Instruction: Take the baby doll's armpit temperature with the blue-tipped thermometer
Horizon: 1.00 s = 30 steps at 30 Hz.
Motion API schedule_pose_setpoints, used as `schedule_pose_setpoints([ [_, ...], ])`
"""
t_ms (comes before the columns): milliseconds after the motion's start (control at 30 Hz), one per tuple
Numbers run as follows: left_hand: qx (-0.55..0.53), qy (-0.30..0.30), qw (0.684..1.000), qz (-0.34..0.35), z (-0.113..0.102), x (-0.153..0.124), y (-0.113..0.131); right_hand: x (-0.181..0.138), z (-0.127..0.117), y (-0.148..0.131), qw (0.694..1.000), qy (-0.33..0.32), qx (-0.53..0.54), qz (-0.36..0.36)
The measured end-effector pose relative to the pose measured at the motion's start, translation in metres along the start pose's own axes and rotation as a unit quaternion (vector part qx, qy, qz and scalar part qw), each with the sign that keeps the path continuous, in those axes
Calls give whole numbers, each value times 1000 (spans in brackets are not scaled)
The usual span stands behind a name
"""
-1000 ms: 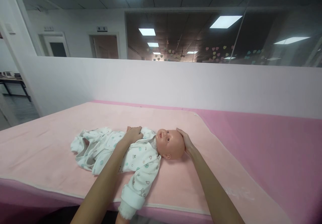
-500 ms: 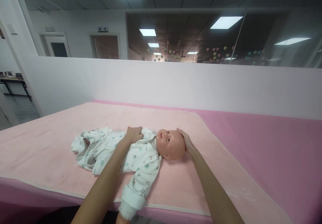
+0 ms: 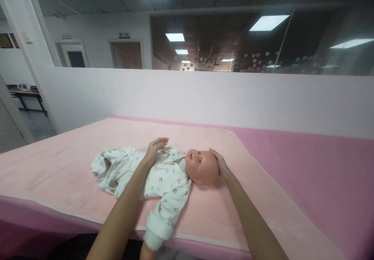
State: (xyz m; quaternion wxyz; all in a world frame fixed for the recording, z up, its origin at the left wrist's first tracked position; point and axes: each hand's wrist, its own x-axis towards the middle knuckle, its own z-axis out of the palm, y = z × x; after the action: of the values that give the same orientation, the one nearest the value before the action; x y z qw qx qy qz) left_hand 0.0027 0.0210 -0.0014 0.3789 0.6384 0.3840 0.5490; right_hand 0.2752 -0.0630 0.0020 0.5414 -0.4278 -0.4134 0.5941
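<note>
A baby doll (image 3: 202,168) lies on its back, its bald head to the right. It wears a white patterned outfit (image 3: 163,179) with loose legs spread to the left. One sleeved arm hangs toward the near edge of the bed. My right hand (image 3: 221,163) is cupped round the crown of the doll's head, thumb side hidden. Over the doll's far side, my left hand (image 3: 156,149) has its fingers stretched out and holds nothing. Whether its palm touches the clothing I cannot tell.
Under the doll is a peach pad (image 3: 82,147) on a pink-covered surface (image 3: 315,166). A white low wall (image 3: 204,96) with glass above stands behind. Beyond a doorway at left is a table (image 3: 27,93) with items on it.
My left hand has let go at the doll's far arm, lifted slightly and straightened its fingers. My right hand stays on the head. The view has shifted a little left.
</note>
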Motion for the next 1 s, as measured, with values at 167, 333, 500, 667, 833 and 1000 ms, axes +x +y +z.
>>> schedule_pose_setpoints([
  [167, -30, -260, 965, -26, 4, -22, 25, 0, 0, 1, 1000, -19, -17, 3],
  [333, 14, -262, 964, -51, 10, -27, 30, 7, -12, -19, 985, 37, -95, -141],
  [500, -49, -79, 987, -135, 8, -19, 19, -2, 22, -61, 923, -31, -312, -223],
  [667, -170, -33, 970, -168, 5, -19, 17, 2, 102, -58, 713, -175, -647, -206],
  [833, -251, 16, 951, -180, 5, -16, 11, 26, 139, -26, 534, -94, -807, -233],
  [1000, -248, 14, 952, -181, 5, -12, 7, 31, 139, -19, 522, -62, -823, -217],
])
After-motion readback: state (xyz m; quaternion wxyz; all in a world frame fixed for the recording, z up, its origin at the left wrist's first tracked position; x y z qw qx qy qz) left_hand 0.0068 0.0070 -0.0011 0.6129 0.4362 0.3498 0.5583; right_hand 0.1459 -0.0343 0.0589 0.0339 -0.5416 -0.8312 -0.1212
